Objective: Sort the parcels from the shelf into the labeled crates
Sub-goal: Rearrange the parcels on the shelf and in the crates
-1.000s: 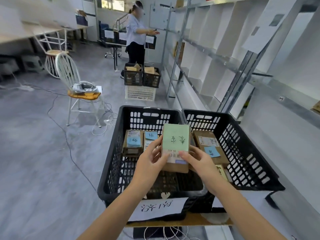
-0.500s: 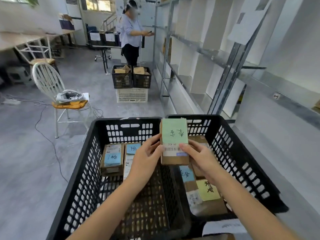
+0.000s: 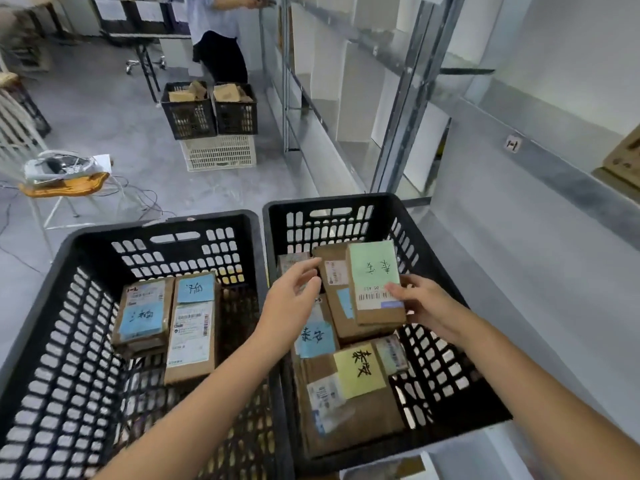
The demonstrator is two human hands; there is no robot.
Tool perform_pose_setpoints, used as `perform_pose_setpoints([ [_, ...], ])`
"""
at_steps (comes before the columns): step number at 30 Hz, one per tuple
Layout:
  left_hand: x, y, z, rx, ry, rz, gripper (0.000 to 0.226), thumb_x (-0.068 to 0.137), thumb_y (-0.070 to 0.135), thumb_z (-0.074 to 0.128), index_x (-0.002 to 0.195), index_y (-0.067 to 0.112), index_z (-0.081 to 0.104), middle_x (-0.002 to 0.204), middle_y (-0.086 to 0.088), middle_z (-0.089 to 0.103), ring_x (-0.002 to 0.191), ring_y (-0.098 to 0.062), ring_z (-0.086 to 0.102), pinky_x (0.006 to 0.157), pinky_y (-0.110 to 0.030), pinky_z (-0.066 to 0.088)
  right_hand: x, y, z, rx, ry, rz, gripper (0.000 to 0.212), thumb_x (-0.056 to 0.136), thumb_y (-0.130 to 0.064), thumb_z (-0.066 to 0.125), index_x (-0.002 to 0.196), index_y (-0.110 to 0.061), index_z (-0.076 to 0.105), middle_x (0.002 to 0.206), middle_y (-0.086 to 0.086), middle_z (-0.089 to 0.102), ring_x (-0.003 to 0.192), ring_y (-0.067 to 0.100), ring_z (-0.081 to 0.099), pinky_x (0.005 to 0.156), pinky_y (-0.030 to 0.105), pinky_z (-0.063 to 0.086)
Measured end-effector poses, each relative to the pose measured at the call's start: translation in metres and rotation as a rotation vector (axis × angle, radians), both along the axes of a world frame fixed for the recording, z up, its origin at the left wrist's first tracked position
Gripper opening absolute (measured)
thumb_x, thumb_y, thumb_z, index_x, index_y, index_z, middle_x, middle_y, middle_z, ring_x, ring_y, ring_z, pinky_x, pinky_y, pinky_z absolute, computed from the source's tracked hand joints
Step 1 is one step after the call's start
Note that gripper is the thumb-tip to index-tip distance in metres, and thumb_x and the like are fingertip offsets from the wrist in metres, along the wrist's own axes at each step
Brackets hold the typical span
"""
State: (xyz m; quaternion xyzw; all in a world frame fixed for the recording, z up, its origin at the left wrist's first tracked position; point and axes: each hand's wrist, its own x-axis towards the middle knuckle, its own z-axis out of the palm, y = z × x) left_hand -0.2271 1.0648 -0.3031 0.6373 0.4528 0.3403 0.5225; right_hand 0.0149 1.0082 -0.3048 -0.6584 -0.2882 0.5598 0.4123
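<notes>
A small cardboard parcel with a green note (image 3: 374, 282) is inside the right black crate (image 3: 429, 258), on top of other parcels. My right hand (image 3: 420, 304) grips its lower right corner. My left hand (image 3: 292, 299) hovers open over the divide between the crates, off the parcel. The right crate also holds a parcel with a blue note (image 3: 317, 336) and one with a yellow note (image 3: 358, 370). In the left black crate (image 3: 86, 258) lie two parcels with blue notes (image 3: 143, 315) (image 3: 194, 323).
A metal shelf rack (image 3: 398, 109) runs along the right, with a box (image 3: 623, 161) on it. Ahead, another person (image 3: 218, 39) stands by two black crates (image 3: 211, 109) stacked on a white crate. A chair (image 3: 62, 183) with cables is at the left.
The green-note parcel went from between both hands down to the right into the right crate. My left hand let go of it. The camera tilted further down.
</notes>
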Motion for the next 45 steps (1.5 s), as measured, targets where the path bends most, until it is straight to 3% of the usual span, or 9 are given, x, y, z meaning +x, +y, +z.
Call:
perform_pose_setpoints([
  [6,0.025,0.010,-0.013,-0.036,0.036,0.019,0.035,0.101,0.020,0.050,0.136,0.025,0.056,0.133,0.010,0.060,0.126,-0.005,0.053,0.108,-0.038,0.046,0.046,-0.017,-0.020,-0.226,-0.018,0.192,0.026,0.100,-0.011,0.055,0.125,-0.013,0.057,0.112,0.005,0.075,0.106,0.022,0.069,0.080,0.043,0.055],
  [11,0.054,0.003,-0.012,-0.049,0.063,-0.013,0.034,0.103,0.021,0.047,0.135,0.027,0.055,0.132,0.005,0.060,0.112,-0.004,0.056,0.076,-0.012,0.047,0.062,-0.045,-0.041,-0.427,-0.041,0.278,0.030,0.098,-0.005,0.057,0.126,-0.014,0.056,0.115,0.009,0.074,0.113,0.027,0.066,0.095,0.051,0.053],
  [18,0.086,-0.002,-0.003,-0.033,0.029,-0.073,0.035,0.103,0.018,0.046,0.137,0.024,0.054,0.136,0.003,0.058,0.120,-0.006,0.052,0.059,0.000,0.044,0.047,-0.059,-0.063,-0.647,-0.148,0.392,0.022,0.097,-0.005,0.056,0.118,-0.011,0.060,0.116,0.009,0.071,0.115,0.030,0.062,0.104,0.058,0.044],
  [21,0.088,-0.004,-0.008,-0.031,0.030,-0.066,0.035,0.103,0.020,0.046,0.136,0.025,0.055,0.136,0.005,0.058,0.120,-0.006,0.053,0.061,-0.001,0.045,0.045,-0.058,-0.066,-0.688,-0.190,0.451,0.026,0.097,-0.005,0.053,0.121,-0.014,0.058,0.118,0.007,0.069,0.113,0.028,0.061,0.101,0.057,0.046],
  [27,0.092,-0.015,-0.022,-0.078,0.041,-0.071,0.036,0.101,0.020,0.048,0.136,0.027,0.054,0.137,0.007,0.057,0.130,-0.005,0.049,0.094,-0.022,0.047,0.035,-0.053,-0.081,-0.752,-0.355,0.556,0.028,0.096,0.004,0.050,0.118,-0.012,0.055,0.113,0.006,0.066,0.099,0.022,0.065,0.087,0.050,0.057],
  [31,0.092,-0.014,-0.021,-0.064,0.054,-0.060,0.035,0.102,0.019,0.047,0.136,0.025,0.055,0.137,0.006,0.057,0.130,-0.006,0.049,0.088,-0.015,0.045,0.025,-0.047,-0.091,-0.775,-0.518,0.657,0.037,0.094,-0.006,0.062,0.130,-0.006,0.054,0.135,0.014,0.057,0.122,0.035,0.055,0.092,0.053,0.056],
  [37,0.093,-0.009,-0.017,-0.032,0.087,-0.052,0.035,0.103,0.018,0.047,0.136,0.024,0.054,0.137,0.001,0.056,0.114,-0.005,0.053,0.059,0.000,0.043,0.030,-0.044,-0.088,-0.679,-0.788,0.837,0.057,0.089,-0.043,0.070,0.134,-0.012,0.056,0.133,0.005,0.061,0.119,0.023,0.060,0.100,0.036,0.049],
  [41,0.097,-0.005,-0.014,0.002,0.132,-0.067,0.036,0.103,0.016,0.047,0.138,0.021,0.053,0.141,-0.002,0.053,0.105,-0.002,0.051,0.058,0.002,0.042,0.038,-0.034,-0.075,-0.564,-0.853,0.827,0.048,0.088,-0.043,0.072,0.123,-0.012,0.062,0.119,0.002,0.067,0.106,0.019,0.065,0.082,0.029,0.051],
  [45,0.101,0.000,-0.015,0.070,0.234,-0.106,0.039,0.102,0.018,0.047,0.140,0.022,0.050,0.145,-0.001,0.051,0.125,-0.012,0.049,0.060,0.001,0.043,0.038,-0.018,-0.051,-0.465,-1.001,0.731,0.041,0.096,-0.043,0.061,0.107,-0.003,0.056,0.082,0.001,0.051,0.068,0.013,0.051,0.057,0.024,0.040],
])
